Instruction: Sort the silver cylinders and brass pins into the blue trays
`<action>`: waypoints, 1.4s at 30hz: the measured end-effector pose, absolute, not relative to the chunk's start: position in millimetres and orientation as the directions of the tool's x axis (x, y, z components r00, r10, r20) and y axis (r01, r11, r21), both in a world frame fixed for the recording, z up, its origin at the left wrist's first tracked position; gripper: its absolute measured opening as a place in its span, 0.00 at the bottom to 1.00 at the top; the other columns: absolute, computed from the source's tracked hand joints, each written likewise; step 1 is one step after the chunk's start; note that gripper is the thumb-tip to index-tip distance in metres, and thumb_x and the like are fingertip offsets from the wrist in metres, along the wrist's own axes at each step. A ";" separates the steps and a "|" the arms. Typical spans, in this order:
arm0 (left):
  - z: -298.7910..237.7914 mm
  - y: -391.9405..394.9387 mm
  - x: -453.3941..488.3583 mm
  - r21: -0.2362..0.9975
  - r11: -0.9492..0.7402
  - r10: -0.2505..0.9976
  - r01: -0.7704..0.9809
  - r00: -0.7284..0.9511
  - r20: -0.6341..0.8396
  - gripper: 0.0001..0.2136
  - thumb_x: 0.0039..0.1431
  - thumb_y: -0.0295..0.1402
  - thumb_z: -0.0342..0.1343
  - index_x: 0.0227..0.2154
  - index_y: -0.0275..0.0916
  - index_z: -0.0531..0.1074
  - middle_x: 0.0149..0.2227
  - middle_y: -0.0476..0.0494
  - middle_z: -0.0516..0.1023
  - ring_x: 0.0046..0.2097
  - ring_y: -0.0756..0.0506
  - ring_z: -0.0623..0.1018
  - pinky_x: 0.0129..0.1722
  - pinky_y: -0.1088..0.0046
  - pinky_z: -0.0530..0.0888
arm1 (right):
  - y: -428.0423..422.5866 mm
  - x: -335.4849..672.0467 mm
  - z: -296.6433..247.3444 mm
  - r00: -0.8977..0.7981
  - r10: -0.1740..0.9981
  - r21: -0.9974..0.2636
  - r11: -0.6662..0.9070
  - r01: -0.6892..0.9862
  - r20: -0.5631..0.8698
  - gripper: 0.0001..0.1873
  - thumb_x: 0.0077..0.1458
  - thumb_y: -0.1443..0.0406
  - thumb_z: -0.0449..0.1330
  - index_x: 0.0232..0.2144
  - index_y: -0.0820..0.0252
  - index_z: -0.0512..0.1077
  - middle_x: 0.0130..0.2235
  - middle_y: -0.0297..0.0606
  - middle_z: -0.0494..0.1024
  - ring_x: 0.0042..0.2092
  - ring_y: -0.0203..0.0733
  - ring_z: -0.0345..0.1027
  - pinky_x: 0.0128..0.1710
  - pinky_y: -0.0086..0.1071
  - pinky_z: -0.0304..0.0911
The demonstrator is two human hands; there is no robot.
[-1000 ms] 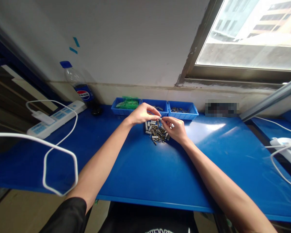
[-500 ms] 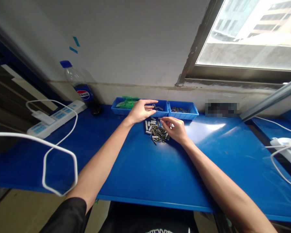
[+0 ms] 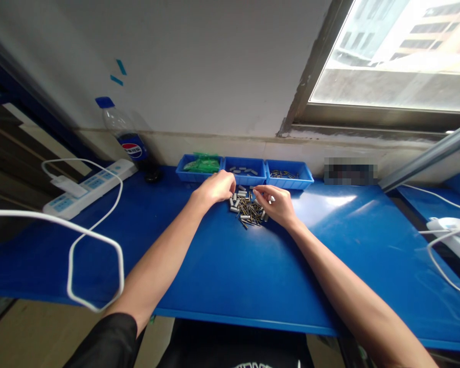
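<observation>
A loose pile of thin dark-and-brass pins (image 3: 250, 208) and short silver cylinders (image 3: 234, 209) lies on the blue table. At the pile's left edge, my left hand (image 3: 215, 188) has its fingers curled down and closed; their tips and anything between them are hidden. My right hand (image 3: 278, 203) is closed over the pile's right side, with a small whitish cylinder (image 3: 272, 199) showing in its curled fingers. Behind the pile, silver cylinders lie in the middle blue bin (image 3: 249, 180) and thin pins in the right blue bin (image 3: 290, 182).
The left blue bin (image 3: 193, 177) holds green plastic bags (image 3: 204, 163). A cola bottle (image 3: 132, 145) and a white power strip (image 3: 94, 186) stand at the back left. A white cable (image 3: 120, 266) loops near my left forearm. A window (image 3: 391, 66) is at the upper right.
My left hand has come down and left from in front of the middle bin to the pile's left edge, its spread fingers now curled. The right hand stays in place.
</observation>
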State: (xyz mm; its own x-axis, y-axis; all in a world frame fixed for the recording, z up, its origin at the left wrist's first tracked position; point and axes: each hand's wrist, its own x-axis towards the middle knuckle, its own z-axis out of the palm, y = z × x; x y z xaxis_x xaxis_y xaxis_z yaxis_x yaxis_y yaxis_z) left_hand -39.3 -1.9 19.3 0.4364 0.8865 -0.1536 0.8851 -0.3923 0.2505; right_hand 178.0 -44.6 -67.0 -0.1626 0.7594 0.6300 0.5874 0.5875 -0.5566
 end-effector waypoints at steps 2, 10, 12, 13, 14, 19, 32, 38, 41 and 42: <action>19.3 -1.5 -38.4 0.242 -0.379 0.894 0.893 0.421 -0.152 0.07 0.54 0.25 0.63 0.34 0.38 0.84 0.37 0.37 0.85 0.39 0.41 0.84 0.39 0.72 0.76 | -45.1 178.0 -66.2 -0.163 0.761 -0.554 0.585 0.593 0.628 0.11 0.65 0.59 0.60 0.39 0.57 0.81 0.33 0.38 0.83 0.27 0.37 0.70 0.31 0.31 0.69; 15.2 -4.9 -32.2 0.235 -0.380 0.904 0.895 0.413 -0.111 0.12 0.49 0.19 0.62 0.36 0.35 0.84 0.36 0.36 0.85 0.39 0.41 0.84 0.41 0.73 0.77 | -45.5 177.5 -66.6 -0.167 0.762 -0.553 0.585 0.593 0.626 0.11 0.65 0.59 0.60 0.39 0.57 0.81 0.32 0.38 0.82 0.27 0.36 0.70 0.31 0.31 0.68; 11.1 -5.2 -31.9 0.241 -0.411 0.894 0.879 0.441 -0.084 0.15 0.47 0.17 0.60 0.37 0.35 0.84 0.36 0.35 0.84 0.39 0.40 0.84 0.41 0.72 0.77 | -45.5 177.2 -66.8 -0.164 0.765 -0.558 0.581 0.592 0.623 0.11 0.65 0.59 0.60 0.39 0.57 0.81 0.32 0.38 0.82 0.27 0.37 0.70 0.30 0.31 0.68; 9.2 -5.1 -31.8 0.247 -0.428 0.887 0.869 0.456 -0.069 0.16 0.46 0.16 0.60 0.37 0.35 0.84 0.35 0.35 0.84 0.39 0.39 0.84 0.41 0.71 0.77 | -45.5 177.2 -66.8 -0.163 0.767 -0.560 0.579 0.592 0.621 0.12 0.65 0.59 0.60 0.39 0.57 0.81 0.32 0.38 0.82 0.27 0.37 0.70 0.30 0.31 0.69; 7.6 -4.6 -31.8 0.256 -0.442 0.882 0.860 0.469 -0.054 0.17 0.45 0.16 0.60 0.37 0.35 0.84 0.35 0.35 0.84 0.39 0.39 0.84 0.41 0.70 0.78 | -45.5 177.2 -66.7 -0.161 0.767 -0.561 0.578 0.592 0.621 0.12 0.65 0.59 0.60 0.39 0.57 0.81 0.32 0.38 0.83 0.27 0.37 0.70 0.30 0.32 0.69; 6.7 0.4 -30.7 0.338 -0.481 0.870 0.809 0.488 0.071 0.14 0.47 0.19 0.60 0.36 0.35 0.85 0.36 0.37 0.85 0.39 0.40 0.84 0.42 0.69 0.78 | -45.4 177.9 -66.2 -0.164 0.761 -0.555 0.586 0.590 0.628 0.11 0.65 0.59 0.60 0.39 0.57 0.81 0.32 0.37 0.82 0.27 0.37 0.70 0.30 0.31 0.68; 2.6 7.0 -28.4 0.897 -0.303 0.841 0.322 0.534 0.093 0.11 0.50 0.33 0.70 0.36 0.32 0.84 0.35 0.37 0.86 0.35 0.42 0.85 0.37 0.69 0.82 | -44.7 180.4 -66.8 -0.197 0.762 -0.520 0.583 0.624 0.617 0.14 0.67 0.56 0.59 0.38 0.57 0.82 0.30 0.37 0.80 0.27 0.37 0.69 0.31 0.32 0.66; -2.3 12.9 -25.9 0.895 -0.349 0.912 0.278 0.321 0.255 0.12 0.53 0.30 0.67 0.40 0.31 0.83 0.42 0.35 0.86 0.44 0.41 0.85 0.49 0.66 0.82 | -43.3 179.6 -68.1 -0.179 0.756 -0.527 0.585 0.616 0.629 0.14 0.67 0.57 0.58 0.40 0.56 0.81 0.32 0.38 0.82 0.28 0.38 0.71 0.32 0.32 0.68; -2.3 15.1 -27.8 0.864 -0.380 0.919 0.332 0.246 0.309 0.14 0.56 0.26 0.62 0.45 0.32 0.82 0.47 0.36 0.85 0.46 0.42 0.85 0.52 0.66 0.80 | -43.3 179.7 -67.9 -0.180 0.755 -0.527 0.586 0.615 0.630 0.14 0.67 0.57 0.58 0.39 0.56 0.81 0.32 0.38 0.82 0.28 0.38 0.71 0.32 0.32 0.68; -0.7 15.0 -29.5 0.837 -0.398 0.913 0.376 0.254 0.320 0.14 0.56 0.26 0.61 0.46 0.33 0.82 0.48 0.37 0.85 0.46 0.43 0.85 0.52 0.67 0.80 | -43.6 179.7 -67.8 -0.180 0.757 -0.528 0.585 0.616 0.629 0.14 0.67 0.57 0.58 0.39 0.56 0.81 0.32 0.38 0.82 0.28 0.38 0.71 0.32 0.32 0.68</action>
